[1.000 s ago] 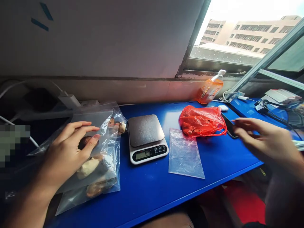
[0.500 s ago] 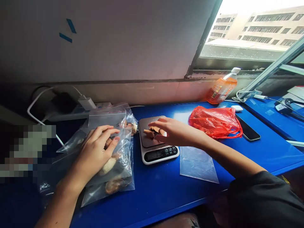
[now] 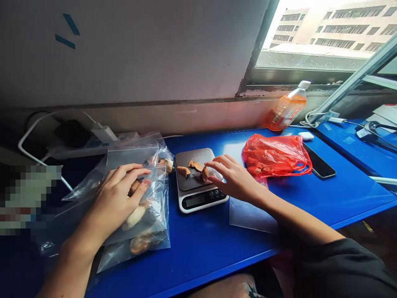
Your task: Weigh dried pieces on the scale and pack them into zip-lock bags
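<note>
My left hand [image 3: 120, 192] lies over clear zip bags [image 3: 155, 211], fingers stretched and thumb apart. Inside the bags are brown and pale mushroom pieces [image 3: 142, 242], partly hidden by that hand. On the metal plate of a small white kitchen scale [image 3: 203, 203] lie several brown mushroom pieces [image 3: 184, 170]. My right hand [image 3: 232, 174] is at the plate's right side, its fingers and thumb apart. Their tips are beside the nearest mushroom piece [image 3: 205, 174]; whether they touch it I cannot tell. Faint digits show on the scale's display.
Right of the scale are a red plastic bag [image 3: 276, 155], a flat clear bag [image 3: 251, 215], a black phone [image 3: 319, 161] and a tilted bottle of orange drink [image 3: 288, 107]. A white charger [image 3: 105, 132] with its cable sits at the back left of the blue table [image 3: 198, 252].
My right hand has drawn back to the right across the scale, uncovering the mushroom pieces. My left hand stays on the bags. The whole view has shifted slightly.
</note>
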The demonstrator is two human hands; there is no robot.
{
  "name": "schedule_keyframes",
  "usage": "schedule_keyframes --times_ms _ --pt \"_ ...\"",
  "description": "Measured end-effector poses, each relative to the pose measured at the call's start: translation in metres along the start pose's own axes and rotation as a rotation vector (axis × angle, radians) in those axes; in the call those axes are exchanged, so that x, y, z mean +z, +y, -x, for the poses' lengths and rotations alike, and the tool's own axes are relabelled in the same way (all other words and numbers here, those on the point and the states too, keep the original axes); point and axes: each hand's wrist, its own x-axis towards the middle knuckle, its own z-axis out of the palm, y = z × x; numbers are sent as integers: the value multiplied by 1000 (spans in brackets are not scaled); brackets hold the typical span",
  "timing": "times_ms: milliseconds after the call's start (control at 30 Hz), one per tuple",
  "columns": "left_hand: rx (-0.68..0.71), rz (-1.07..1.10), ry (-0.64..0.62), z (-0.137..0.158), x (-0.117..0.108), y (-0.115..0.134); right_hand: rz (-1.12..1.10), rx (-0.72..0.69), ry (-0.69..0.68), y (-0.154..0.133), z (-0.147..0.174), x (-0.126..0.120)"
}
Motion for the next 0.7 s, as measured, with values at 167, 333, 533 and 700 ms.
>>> schedule_keyframes --times_ms 167,333,533,700 --pt "-29 25 -44 -2 -2 0 -82 13 169 4 2 -4" --pt "-43 1 -66 -1 -3 0 -144 111 281 15 10 -18" --pt "23 -196 -179 9 0 -10 -24 320 235 46 20 -44" --pt "18 -250 -213 17 -1 -22 93 520 509 64 33 -71"
